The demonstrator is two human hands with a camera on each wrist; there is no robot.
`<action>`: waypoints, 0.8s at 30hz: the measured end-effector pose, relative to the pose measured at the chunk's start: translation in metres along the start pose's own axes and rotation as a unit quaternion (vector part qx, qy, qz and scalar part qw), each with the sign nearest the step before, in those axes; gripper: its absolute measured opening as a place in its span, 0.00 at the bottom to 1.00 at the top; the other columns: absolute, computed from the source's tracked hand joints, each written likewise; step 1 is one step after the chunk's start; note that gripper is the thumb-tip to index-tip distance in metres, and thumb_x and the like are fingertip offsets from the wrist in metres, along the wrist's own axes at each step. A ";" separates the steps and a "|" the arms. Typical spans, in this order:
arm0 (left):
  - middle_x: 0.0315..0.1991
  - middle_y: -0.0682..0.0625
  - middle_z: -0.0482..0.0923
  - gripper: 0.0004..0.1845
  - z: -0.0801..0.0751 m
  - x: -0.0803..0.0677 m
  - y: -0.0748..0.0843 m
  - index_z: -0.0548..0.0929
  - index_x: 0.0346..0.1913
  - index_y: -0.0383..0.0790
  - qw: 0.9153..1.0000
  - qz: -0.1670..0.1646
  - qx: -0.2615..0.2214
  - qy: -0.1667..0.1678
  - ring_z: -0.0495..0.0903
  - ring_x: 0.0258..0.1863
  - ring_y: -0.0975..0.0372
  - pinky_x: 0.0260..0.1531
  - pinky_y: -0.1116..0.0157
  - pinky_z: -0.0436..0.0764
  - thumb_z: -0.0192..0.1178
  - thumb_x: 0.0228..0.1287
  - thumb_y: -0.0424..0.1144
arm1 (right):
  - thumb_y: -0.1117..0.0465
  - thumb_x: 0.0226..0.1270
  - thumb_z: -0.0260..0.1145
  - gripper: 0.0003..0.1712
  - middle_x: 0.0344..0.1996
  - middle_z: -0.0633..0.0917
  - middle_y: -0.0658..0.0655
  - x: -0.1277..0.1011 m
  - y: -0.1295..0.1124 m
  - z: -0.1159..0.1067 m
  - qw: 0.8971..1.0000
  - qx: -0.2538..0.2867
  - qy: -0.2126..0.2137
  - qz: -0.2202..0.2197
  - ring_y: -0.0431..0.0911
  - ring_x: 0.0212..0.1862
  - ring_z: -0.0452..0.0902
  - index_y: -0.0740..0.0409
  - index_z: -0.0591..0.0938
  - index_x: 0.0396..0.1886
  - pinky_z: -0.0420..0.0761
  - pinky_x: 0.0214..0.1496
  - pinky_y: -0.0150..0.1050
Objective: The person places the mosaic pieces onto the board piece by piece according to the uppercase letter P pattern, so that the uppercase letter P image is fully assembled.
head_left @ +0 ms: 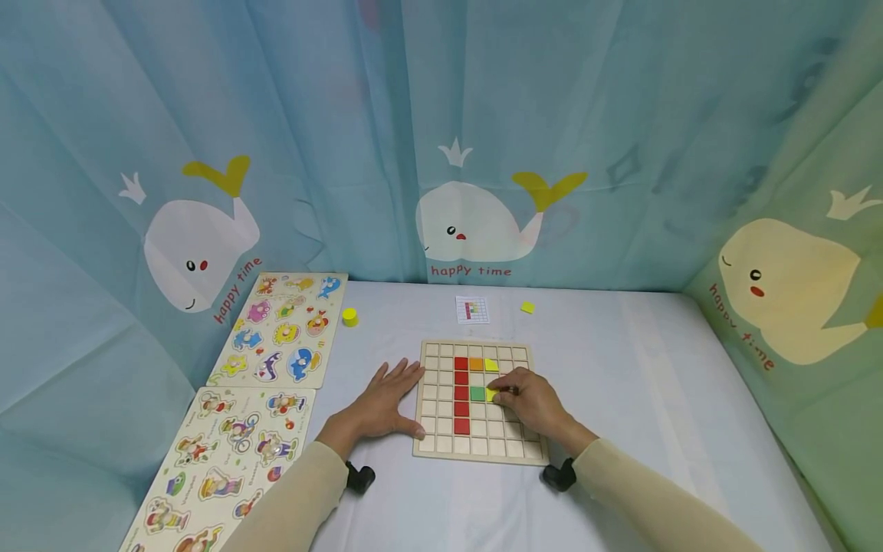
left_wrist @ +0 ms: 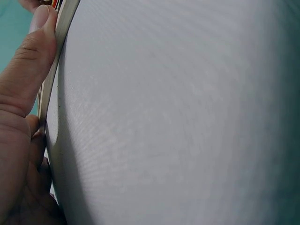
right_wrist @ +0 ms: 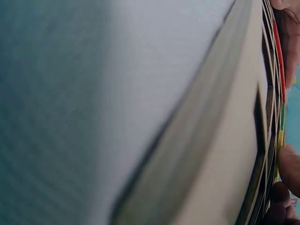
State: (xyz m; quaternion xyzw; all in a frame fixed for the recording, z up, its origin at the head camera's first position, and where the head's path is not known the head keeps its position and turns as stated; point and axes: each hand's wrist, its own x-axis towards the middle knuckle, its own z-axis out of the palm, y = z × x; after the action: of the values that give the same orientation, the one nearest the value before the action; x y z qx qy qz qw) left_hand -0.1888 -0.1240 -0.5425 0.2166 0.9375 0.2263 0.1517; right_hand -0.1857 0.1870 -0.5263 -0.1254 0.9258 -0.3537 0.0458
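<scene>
A wooden grid board lies on the table. My left hand rests at its left side with fingers spread, the thumb touching the board's edge. A column of several red tiles sits in the grid. An orange tile and a yellow tile stand beside its top, and a green tile beside its middle. My right hand pinches a second yellow tile just right of the green one, thumb against it. A bit of red shows partly hidden behind this hand.
Behind the board lie a small pattern card and a loose yellow tile. A yellow cylinder stands near the back left. Two picture puzzle boards cover the left side. A whale-printed curtain surrounds the table.
</scene>
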 end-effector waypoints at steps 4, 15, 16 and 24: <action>0.79 0.59 0.46 0.66 -0.001 -0.001 0.001 0.51 0.78 0.53 1.000 0.000 -0.003 0.001 0.38 0.79 0.62 0.79 0.55 0.34 0.70 0.36 0.72 | 0.60 0.59 0.72 0.11 0.37 0.84 0.48 0.000 0.000 0.000 1.000 0.009 -0.001 0.002 0.40 0.33 0.71 0.50 0.89 0.43 0.74 0.34 0.31; 0.79 0.59 0.47 0.65 -0.001 -0.002 0.002 0.52 0.78 0.53 1.000 -0.002 -0.015 0.003 0.38 0.79 0.62 0.79 0.55 0.34 0.71 0.36 0.71 | 0.58 0.59 0.73 0.17 0.45 0.82 0.49 -0.001 0.003 0.001 0.998 0.050 0.033 0.022 0.44 0.39 0.69 0.51 0.86 0.50 0.72 0.39 0.33; 0.79 0.59 0.47 0.65 -0.001 -0.002 0.002 0.52 0.78 0.53 1.000 -0.002 -0.015 0.003 0.38 0.79 0.62 0.79 0.55 0.34 0.71 0.36 0.71 | 0.58 0.59 0.73 0.18 0.46 0.82 0.49 -0.001 0.002 0.001 0.998 0.053 0.032 0.024 0.44 0.39 0.69 0.51 0.86 0.50 0.72 0.39 0.33; 0.79 0.59 0.46 0.65 -0.001 -0.001 0.001 0.51 0.78 0.54 1.000 -0.001 -0.007 -0.001 0.38 0.79 0.62 0.79 0.55 0.35 0.69 0.36 0.73 | 0.56 0.63 0.70 0.19 0.52 0.79 0.53 0.006 0.006 -0.016 0.995 0.072 0.034 0.053 0.46 0.41 0.70 0.48 0.83 0.55 0.76 0.37 0.34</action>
State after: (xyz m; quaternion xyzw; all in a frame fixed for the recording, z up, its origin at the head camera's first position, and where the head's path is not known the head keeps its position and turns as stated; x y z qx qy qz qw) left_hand -0.1874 -0.1237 -0.5409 0.2145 0.9361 0.2322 0.1544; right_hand -0.1957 0.1997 -0.5185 -0.0603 0.9043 -0.4205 0.0418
